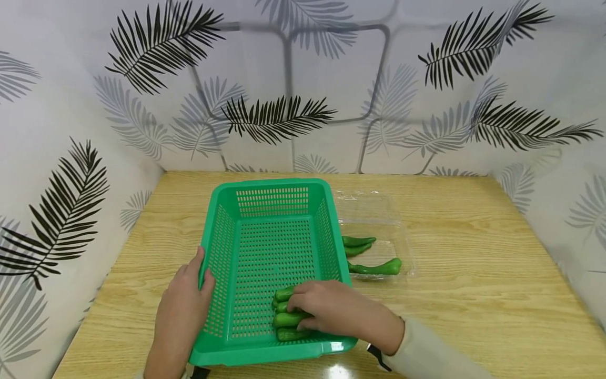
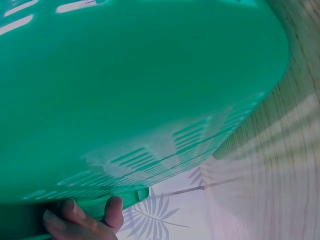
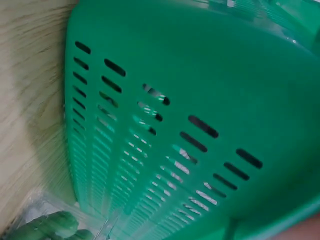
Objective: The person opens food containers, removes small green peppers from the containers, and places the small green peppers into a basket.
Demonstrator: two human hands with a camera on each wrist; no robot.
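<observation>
A green plastic basket (image 1: 274, 252) with slotted walls stands on the table. My left hand (image 1: 182, 302) grips its left rim, thumb over the top; in the left wrist view, its fingers (image 2: 75, 212) show below the rim. Several green peppers (image 1: 289, 319) lie side by side in the basket's near right corner. Reaching over the right wall, my right hand (image 1: 331, 310) has bent fingers and thumb around one of these peppers. Its palm side is hidden, and the right wrist view mostly shows the outer basket wall (image 3: 165, 65).
Right of the basket sits a clear plastic container (image 1: 402, 237), its lid folded back, with several long green peppers (image 1: 379, 267) inside. The basket's wall partly covers it. Wooden table (image 1: 473, 252) extends right, and a leaf-patterned cloth (image 1: 426, 105) hangs behind.
</observation>
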